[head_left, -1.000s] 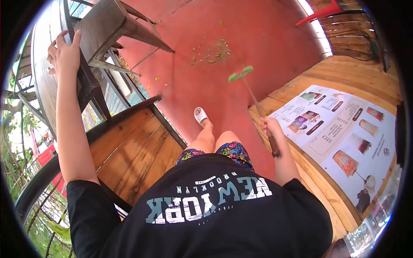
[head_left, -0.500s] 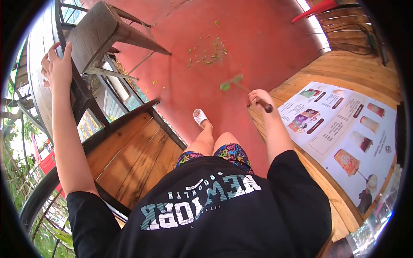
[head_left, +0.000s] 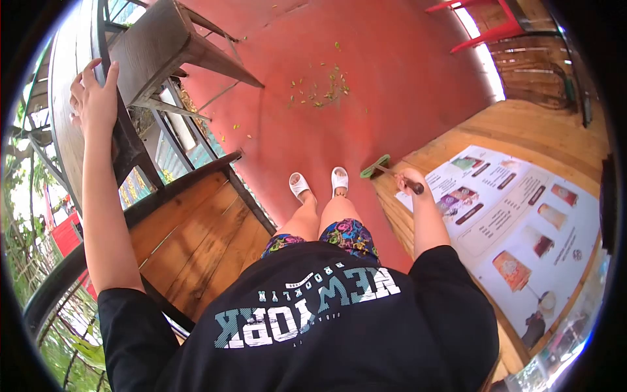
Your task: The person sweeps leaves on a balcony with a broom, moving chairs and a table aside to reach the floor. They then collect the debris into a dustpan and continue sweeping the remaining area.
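Inside the right hand (head_left: 409,178) lies the green-headed stick (head_left: 376,166).

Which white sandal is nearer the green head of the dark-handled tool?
The white sandal on the right foot; the left foot's white sandal sits farther from the tool's green head.

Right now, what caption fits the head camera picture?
Right hand grips a green-tipped stick, left hand at table edge, leafy bits on red floor.
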A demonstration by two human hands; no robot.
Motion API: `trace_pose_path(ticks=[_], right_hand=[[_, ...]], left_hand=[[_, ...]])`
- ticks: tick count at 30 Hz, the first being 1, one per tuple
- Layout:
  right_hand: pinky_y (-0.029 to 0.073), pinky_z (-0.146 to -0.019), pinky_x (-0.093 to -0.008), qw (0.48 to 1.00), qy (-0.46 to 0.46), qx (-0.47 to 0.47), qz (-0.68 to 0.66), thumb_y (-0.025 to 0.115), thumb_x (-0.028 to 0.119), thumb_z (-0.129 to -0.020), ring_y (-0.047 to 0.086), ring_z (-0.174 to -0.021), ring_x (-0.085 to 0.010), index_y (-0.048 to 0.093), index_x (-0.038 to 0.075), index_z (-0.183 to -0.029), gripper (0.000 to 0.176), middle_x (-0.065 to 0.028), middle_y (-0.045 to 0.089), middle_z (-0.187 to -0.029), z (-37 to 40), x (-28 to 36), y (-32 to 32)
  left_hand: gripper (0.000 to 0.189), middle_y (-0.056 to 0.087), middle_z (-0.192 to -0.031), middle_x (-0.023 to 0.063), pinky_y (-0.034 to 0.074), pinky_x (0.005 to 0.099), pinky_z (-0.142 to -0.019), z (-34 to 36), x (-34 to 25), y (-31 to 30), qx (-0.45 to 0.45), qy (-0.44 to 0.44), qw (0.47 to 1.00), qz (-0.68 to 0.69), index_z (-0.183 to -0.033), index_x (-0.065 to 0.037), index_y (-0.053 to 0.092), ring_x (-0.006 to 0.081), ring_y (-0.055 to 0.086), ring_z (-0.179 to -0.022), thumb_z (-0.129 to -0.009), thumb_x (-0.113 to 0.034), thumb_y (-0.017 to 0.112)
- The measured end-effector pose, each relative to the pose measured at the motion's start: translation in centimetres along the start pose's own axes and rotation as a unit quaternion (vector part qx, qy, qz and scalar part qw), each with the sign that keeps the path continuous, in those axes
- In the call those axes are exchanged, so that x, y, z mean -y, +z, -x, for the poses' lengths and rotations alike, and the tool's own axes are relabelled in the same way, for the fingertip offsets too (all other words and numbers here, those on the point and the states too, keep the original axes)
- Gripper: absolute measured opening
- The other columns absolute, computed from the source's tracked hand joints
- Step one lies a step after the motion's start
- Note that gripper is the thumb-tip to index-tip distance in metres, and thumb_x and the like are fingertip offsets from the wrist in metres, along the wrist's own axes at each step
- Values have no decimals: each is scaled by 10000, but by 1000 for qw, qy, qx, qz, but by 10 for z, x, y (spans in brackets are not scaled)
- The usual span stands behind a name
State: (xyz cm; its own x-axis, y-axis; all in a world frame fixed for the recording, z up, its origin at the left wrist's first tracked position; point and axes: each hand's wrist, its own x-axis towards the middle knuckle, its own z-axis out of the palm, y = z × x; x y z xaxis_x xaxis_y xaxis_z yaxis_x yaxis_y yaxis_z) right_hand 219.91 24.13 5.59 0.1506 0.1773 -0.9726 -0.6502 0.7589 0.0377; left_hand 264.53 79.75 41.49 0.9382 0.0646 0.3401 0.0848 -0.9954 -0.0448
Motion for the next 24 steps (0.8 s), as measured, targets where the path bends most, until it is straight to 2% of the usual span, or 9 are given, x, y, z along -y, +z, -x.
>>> trace_pose_path(ticks=[3, 4, 5, 12, 15, 19, 20, 22, 24], right_hand=[[480, -395, -228, 996, -43, 75, -36, 474, 32, -731, 546, -483, -144, 465, -43, -703, 80, -69, 511, -591, -27, 62, 45], [451, -346, -200, 999, 48, 8, -11, 422, 12, -736, 507, -416, -97, 429, -13, -670, 71, -31, 479, -537, -11, 90, 91], [413, -301, -172, 995, -25, -72, 62, 394, 12, -744, 464, -361, -61, 394, 12, -649, 94, 3, 448, -494, 15, 100, 140], [346, -317, -141, 980, -66, 4, 187, 381, 78, -847, 441, -388, -23, 408, 68, -732, 118, 31, 449, -539, 27, 231, 257], [333, -322, -139, 977, -50, 83, 188, 405, 132, -875, 417, -384, -12, 424, 87, -713, 169, 38, 443, -504, 23, 274, 257], [261, -303, -198, 908, -176, 27, 380, 517, 91, -804, 379, -370, -50, 457, 94, -672, 145, 30, 408, -467, 90, 241, 252], [287, -306, -216, 849, -215, -37, 481, 527, 108, -804, 386, -367, -55, 500, 77, -719, 94, 23, 425, -476, 132, 203, 256], [325, -326, -218, 821, -170, -69, 540, 547, 130, -804, 398, -371, -55, 550, 50, -840, 88, 13, 461, -514, 152, 176, 252], [373, -369, -219, 805, -105, -14, 583, 549, 90, -791, 444, -417, -67, 535, 2, -1073, 296, 9, 471, -541, 140, 155, 232]], left_hand=[[529, 294, -1341, 104, 145, 563, -1000, -2, 2, 2, -5, -4, 1000, 0, -1227, -307, 431, 341, 248, -1265, -782, -592, 446], [529, 299, -1338, 103, 150, 558, -999, -2, 3, 2, -5, -3, 1000, 2, -1226, -305, 433, 341, 252, -1263, -782, -593, 447], [529, 303, -1336, 102, 155, 553, -998, -3, 3, 2, -6, -2, 1000, 5, -1224, -302, 436, 340, 256, -1261, -782, -593, 447], [480, 373, -1291, 81, 189, 527, -988, -6, 10, 6, -26, 38, 998, 53, -1217, -279, 449, 282, 307, -1241, -804, -521, 486], [459, 403, -1266, 86, 218, 494, -985, -8, 9, 0, -27, 69, 995, 67, -1207, -246, 464, 281, 341, -1214, -814, -479, 501], [437, 424, -1245, 84, 264, 442, -972, -8, 3, -3, -33, 100, 991, 86, -1185, -196, 482, 282, 365, -1187, -818, -430, 519], [436, 427, -1241, 85, 266, 447, -970, -7, 8, -4, -28, 95, 991, 89, -1184, -195, 482, 280, 365, -1186, -817, -428, 520], [420, 436, -1239, 69, 251, 439, -979, -8, 12, 1, -25, 108, 987, 116, -1178, -198, 485, 263, 364, -1190, -817, -411, 518], [417, 437, -1234, 81, 246, 387, -994, -5, 6, -4, -17, 124, 986, 109, -1189, -159, 477, 255, 362, -1194, -830, -368, 516]])
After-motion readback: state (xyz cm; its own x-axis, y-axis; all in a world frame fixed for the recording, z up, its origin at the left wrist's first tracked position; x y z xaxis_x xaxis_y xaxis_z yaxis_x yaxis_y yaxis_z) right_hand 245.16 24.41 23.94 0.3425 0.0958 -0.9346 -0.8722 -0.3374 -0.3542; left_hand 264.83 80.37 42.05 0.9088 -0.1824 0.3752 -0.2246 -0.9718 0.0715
